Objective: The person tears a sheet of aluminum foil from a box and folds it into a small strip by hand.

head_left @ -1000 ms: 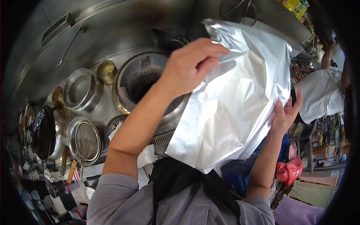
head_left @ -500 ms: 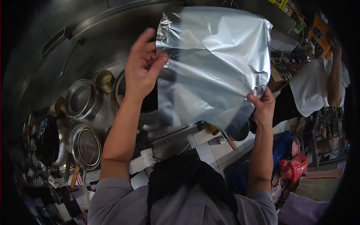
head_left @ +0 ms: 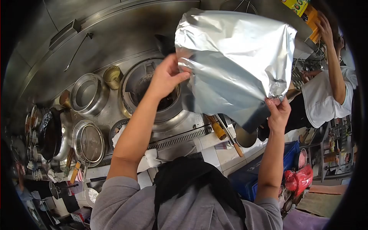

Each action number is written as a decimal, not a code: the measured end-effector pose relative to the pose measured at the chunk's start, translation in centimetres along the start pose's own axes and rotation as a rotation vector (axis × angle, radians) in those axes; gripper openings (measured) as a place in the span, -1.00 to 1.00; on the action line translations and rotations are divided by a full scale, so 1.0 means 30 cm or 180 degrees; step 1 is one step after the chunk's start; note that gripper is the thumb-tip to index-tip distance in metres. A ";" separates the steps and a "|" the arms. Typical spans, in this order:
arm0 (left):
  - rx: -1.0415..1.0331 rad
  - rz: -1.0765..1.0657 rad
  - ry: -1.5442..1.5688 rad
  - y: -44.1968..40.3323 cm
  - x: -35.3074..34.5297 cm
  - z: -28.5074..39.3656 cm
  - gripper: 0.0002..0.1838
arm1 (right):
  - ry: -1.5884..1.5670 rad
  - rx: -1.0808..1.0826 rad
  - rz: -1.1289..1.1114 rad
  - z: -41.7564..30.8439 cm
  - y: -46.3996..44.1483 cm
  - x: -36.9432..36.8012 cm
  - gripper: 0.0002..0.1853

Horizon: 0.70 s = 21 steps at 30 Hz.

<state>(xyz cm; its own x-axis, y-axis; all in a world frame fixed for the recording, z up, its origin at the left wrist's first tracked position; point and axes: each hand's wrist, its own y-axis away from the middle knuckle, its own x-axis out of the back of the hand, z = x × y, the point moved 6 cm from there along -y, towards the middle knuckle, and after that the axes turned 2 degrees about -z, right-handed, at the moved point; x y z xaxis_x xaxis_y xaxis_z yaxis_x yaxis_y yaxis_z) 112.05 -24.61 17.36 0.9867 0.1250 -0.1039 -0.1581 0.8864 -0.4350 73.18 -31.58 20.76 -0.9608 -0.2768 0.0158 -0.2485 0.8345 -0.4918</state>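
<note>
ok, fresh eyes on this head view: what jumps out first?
The big, bright, crinkled silver foil held up at upper centre, with the left hand at its left edge and the right hand at its lower right. Next, the dark-centred round burner behind the left forearm. Then the red plastic bag at lower right, past the right forearm.

Shiny steel wall [head_left: 122, 32], pale tiled floor [head_left: 228, 156], crowded shelving [head_left: 337, 173] at right
</note>
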 end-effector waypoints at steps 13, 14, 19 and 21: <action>-0.2569 -0.1127 -0.3422 -0.006 -0.341 0.692 -0.14 | 0.3734 0.1012 -0.2064 -0.468 -0.123 -0.300 -0.77; -0.2397 -0.1142 -0.3541 0.007 -0.401 0.690 -0.22 | 0.3637 0.1232 -0.2126 -0.479 -0.122 -0.339 -0.79; -0.1484 -0.2061 -0.4251 -0.046 -0.585 0.598 -0.85 | 0.4068 0.1040 -0.2265 -0.469 -0.122 -0.415 -0.79; -0.1509 -0.2055 -0.4196 -0.073 -0.606 0.566 -0.87 | 0.4092 0.1012 -0.2214 -0.477 -0.117 -0.428 -0.80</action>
<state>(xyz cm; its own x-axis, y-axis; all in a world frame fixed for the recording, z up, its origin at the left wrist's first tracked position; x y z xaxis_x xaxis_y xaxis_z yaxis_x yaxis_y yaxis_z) 95.09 -21.26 35.39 0.1814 0.3069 0.9343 0.5494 0.7564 -0.3550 84.62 -24.16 34.74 -0.1556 0.1737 0.9724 -0.8156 0.5328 -0.2257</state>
